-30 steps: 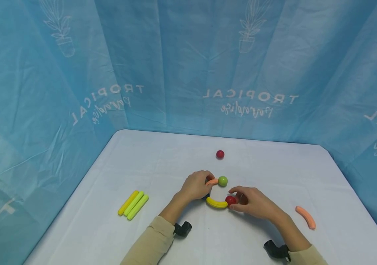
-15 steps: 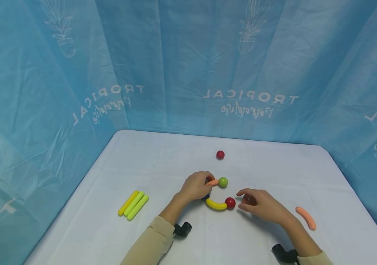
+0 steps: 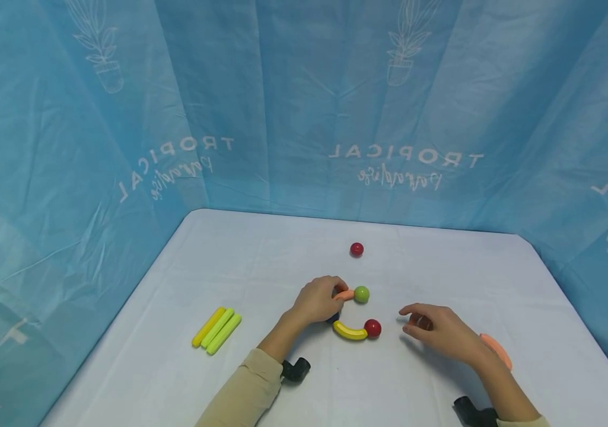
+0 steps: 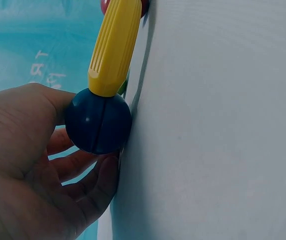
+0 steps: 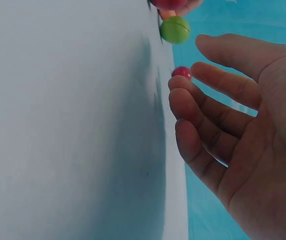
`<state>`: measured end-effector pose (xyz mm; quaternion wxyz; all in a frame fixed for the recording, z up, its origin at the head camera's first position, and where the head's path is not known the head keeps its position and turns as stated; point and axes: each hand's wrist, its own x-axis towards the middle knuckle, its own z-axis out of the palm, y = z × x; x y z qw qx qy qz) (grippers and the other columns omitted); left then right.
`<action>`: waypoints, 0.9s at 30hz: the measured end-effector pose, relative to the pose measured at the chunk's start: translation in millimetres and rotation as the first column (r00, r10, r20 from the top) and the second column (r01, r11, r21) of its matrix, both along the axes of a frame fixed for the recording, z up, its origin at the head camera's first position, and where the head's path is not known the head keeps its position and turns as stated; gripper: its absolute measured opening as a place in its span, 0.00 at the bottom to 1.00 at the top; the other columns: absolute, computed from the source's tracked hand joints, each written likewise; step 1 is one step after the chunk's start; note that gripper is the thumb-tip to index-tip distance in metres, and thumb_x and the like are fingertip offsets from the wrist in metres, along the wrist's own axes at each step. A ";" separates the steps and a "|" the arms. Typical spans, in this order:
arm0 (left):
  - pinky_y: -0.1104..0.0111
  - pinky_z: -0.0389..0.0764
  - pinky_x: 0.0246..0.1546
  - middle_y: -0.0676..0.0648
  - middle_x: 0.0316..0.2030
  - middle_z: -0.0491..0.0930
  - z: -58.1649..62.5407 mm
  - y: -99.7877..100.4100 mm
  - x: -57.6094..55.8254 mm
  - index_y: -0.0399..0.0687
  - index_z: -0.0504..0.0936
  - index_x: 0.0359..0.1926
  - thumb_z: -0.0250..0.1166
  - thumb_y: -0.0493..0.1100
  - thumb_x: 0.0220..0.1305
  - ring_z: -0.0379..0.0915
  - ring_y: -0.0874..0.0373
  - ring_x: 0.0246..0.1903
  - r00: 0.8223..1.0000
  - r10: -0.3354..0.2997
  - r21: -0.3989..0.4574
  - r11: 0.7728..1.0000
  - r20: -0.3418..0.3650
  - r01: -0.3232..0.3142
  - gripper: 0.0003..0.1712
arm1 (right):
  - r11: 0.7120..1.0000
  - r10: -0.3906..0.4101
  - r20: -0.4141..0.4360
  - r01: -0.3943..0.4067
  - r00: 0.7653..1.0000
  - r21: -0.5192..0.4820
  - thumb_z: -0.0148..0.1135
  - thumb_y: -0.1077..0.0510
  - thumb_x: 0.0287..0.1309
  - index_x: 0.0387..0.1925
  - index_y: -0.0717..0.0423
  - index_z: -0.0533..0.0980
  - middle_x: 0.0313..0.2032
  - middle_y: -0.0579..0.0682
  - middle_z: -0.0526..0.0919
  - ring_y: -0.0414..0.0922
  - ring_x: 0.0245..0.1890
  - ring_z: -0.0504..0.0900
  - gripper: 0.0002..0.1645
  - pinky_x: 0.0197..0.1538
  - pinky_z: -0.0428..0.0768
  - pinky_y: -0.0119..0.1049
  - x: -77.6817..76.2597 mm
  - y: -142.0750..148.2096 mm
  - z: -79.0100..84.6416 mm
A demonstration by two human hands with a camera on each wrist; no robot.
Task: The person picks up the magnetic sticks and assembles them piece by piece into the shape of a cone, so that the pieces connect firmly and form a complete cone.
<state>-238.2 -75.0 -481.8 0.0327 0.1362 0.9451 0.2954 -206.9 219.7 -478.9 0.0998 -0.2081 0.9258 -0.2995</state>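
Observation:
My left hand point(image 3: 314, 300) grips a dark blue ball point(image 4: 98, 122) between thumb and fingers, low over the white table. From that ball a curved yellow rod point(image 3: 350, 332) runs to a red ball point(image 3: 372, 328). A short orange rod point(image 3: 344, 295) reaches from my left fingers to a green ball point(image 3: 362, 295); its near end is hidden by the hand. Off to the right, my right hand point(image 3: 445, 333) hovers with loosely bent fingers and nothing in them. Its wrist partly covers a loose curved orange rod point(image 3: 497, 350).
Another red ball point(image 3: 356, 249) lies alone farther back. At the left, a yellow straight rod point(image 3: 209, 327) and two lime-green straight rods point(image 3: 221, 334) lie side by side. Blue printed cloth point(image 3: 304, 107) hangs behind the table point(image 3: 261, 249) and at its sides.
My right hand has let go of the red ball at the yellow rod's end and moved right, toward the loose orange rod. My left hand has stayed in place.

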 end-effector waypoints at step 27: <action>0.68 0.72 0.33 0.58 0.33 0.76 2.4 1.2 1.3 0.52 0.82 0.46 0.65 0.44 0.61 0.68 0.61 0.30 1.000 0.006 0.000 1.000 0.007 -0.006 0.11 | 0.989 -0.140 -0.049 0.138 0.989 -0.046 0.63 0.43 0.60 0.52 0.50 0.78 0.35 0.42 0.79 0.41 0.33 0.77 0.23 0.34 0.76 0.35 12.8 62.2 20.4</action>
